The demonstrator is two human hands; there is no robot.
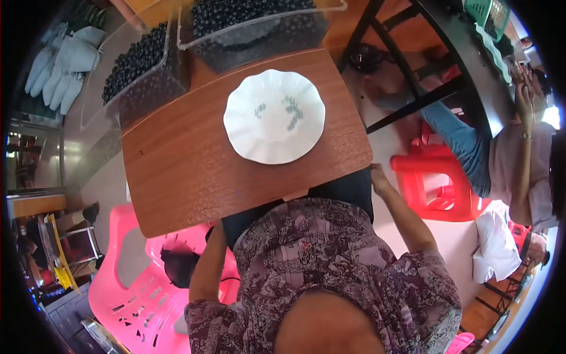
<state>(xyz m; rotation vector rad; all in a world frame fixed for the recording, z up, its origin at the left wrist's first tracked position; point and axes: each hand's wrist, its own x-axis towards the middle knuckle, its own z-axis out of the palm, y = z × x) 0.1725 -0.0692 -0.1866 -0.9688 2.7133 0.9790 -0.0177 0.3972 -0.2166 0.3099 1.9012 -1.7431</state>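
Note:
A white scalloped plate (247, 133) lies on a brown wooden tabletop (183, 177) in front of me. Two small patches of pale green, bits or printed marks, show in its middle; I cannot tell which. My right hand (377, 176) is low beside the tabletop's near right corner, its fingers hidden behind the edge. On the other side my left forearm reaches under the near left edge, and the hand is out of sight. Neither hand touches the plate.
Clear plastic bins (259, 44) of small dark round pieces stand beyond the tabletop. A pink plastic chair (132, 301) is at left, a red stool (439, 186) at right. Another person in jeans (457, 138) sits by a dark table (466, 65). White bags (62, 74) lie far left.

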